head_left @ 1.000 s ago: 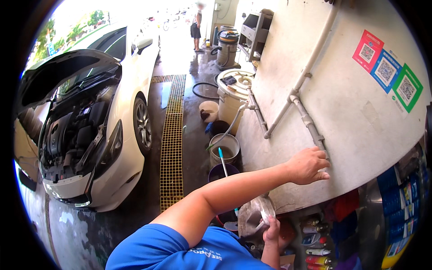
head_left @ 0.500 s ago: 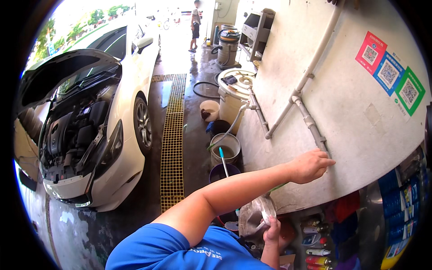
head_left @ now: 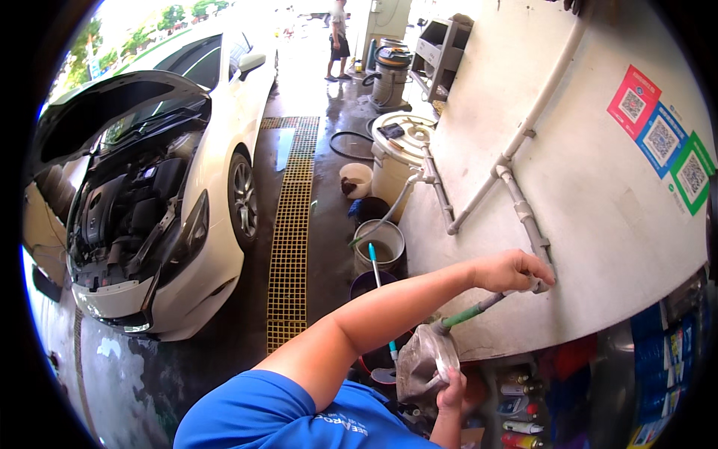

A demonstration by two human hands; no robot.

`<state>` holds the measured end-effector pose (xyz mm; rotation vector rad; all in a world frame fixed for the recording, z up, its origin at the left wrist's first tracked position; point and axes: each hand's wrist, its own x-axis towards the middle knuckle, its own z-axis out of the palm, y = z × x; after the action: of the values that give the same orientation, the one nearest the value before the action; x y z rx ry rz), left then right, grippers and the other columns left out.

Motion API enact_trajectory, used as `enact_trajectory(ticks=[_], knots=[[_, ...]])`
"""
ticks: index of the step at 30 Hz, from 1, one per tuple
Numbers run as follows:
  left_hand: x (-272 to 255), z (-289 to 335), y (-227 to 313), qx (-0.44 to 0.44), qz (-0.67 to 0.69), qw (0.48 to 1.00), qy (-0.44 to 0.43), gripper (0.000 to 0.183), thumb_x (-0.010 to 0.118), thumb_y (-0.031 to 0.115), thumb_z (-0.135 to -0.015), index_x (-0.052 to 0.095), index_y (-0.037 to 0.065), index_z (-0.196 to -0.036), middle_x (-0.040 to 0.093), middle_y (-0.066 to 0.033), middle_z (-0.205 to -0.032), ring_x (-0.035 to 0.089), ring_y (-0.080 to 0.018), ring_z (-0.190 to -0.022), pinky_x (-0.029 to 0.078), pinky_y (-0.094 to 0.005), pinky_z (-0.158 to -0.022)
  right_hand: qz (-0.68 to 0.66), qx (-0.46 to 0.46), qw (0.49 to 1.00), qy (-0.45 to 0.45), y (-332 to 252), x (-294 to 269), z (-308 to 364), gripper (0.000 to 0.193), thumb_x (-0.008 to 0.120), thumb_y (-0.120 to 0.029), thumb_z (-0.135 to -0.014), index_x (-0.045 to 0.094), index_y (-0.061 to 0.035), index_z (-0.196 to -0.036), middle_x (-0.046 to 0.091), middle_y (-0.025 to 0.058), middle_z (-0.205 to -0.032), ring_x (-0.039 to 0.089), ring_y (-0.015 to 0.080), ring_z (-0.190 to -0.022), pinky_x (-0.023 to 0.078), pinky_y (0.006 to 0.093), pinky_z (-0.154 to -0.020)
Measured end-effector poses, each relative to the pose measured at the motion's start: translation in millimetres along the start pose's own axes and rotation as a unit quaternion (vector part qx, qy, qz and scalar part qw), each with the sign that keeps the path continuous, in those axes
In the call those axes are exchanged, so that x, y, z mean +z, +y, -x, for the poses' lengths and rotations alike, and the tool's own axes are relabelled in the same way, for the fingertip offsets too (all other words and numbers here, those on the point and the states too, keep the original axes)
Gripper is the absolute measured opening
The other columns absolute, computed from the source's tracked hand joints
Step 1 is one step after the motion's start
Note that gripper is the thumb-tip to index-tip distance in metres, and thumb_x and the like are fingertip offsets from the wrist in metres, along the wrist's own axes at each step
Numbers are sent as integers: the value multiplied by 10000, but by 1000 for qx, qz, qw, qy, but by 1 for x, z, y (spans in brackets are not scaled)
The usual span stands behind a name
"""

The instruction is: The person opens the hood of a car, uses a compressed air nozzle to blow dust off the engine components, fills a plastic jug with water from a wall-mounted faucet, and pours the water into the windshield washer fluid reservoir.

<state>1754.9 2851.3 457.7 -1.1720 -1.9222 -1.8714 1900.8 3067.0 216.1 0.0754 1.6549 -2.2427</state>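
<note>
My left arm reaches across to the wall, and my left hand point(head_left: 514, 271) is closed over the tap point(head_left: 537, 284) at the lower end of the grey pipe point(head_left: 527, 217). Its fingers cover most of the tap. From there a green hose point(head_left: 462, 316) slopes down to the mouth of a cloudy, whitish plastic jug point(head_left: 420, 367). The jug hangs tilted in front of my body, and my right hand point(head_left: 451, 389) grips it by its handle. Where the hose ends inside the jug is hidden.
A white car point(head_left: 187, 247) with its bonnet up stands at left beside a yellow floor grating point(head_left: 288, 262). Along the wall are buckets point(head_left: 380, 247), a large lidded barrel point(head_left: 396, 168) and a vacuum point(head_left: 389, 78). Bottles point(head_left: 521, 426) lie below right. A person point(head_left: 339, 45) stands far back.
My left hand has bent its fingers down over the tap. More of the green hose now shows below my forearm. The view has turned slightly, and the person at the back has shifted a little.
</note>
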Motion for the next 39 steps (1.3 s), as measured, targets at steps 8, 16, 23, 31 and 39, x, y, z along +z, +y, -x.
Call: enact_trajectory(ticks=[8, 16, 23, 31, 39], knots=[[-14, 12, -2, -117, 115, 986, -12, 601, 644, 46, -821, 448, 66, -1388, 531, -107, -1345, 489, -187, -1215, 423, -315, -994, 42, 13, 998, -36, 14, -3, -6, 295, 594, -256, -819, 647, 25, -893, 646, 103, -747, 617, 196, -668, 484, 310, -648], [-22, 380, -19, -474, -305, 815, 134, 562, 617, 243, -836, 470, 102, -1360, 581, -210, -1230, 572, -371, -1107, 457, -439, -954, 95, 28, 988, -120, 76, -23, -18, 430, 501, -334, -885, 637, 41, -1045, 664, 96, -885, 630, 190, -759, 496, 308, -689], [209, 844, 303, -866, -188, 178, 428, 317, 593, 207, -764, 713, 81, -1029, 655, -176, -1118, 617, -348, -1073, 494, -424, -918, 103, 133, 971, -171, 118, 24, 57, 538, 452, -320, -889, 536, 75, -1243, 613, 164, -1158, 611, 283, -1034, 461, 378, -927], [570, 1008, 430, -828, -178, 20, 531, 212, 605, 101, -769, 694, -23, -917, 663, -245, -1006, 646, -383, -953, 510, -435, -821, 194, 186, 916, -298, 206, 124, 132, 320, 509, -186, -899, 633, 66, -1051, 645, 71, -976, 617, 175, -873, 469, 303, -789], [484, 1003, 360, -546, 61, 185, 815, 431, 648, 210, -842, 601, 16, -1224, 677, -114, -923, 609, -174, -687, 501, -334, -550, 287, 198, 791, -503, 298, 326, 263, 240, 600, -174, -839, 676, 20, -958, 655, 25, -880, 581, 102, -765, 451, 266, -701]])
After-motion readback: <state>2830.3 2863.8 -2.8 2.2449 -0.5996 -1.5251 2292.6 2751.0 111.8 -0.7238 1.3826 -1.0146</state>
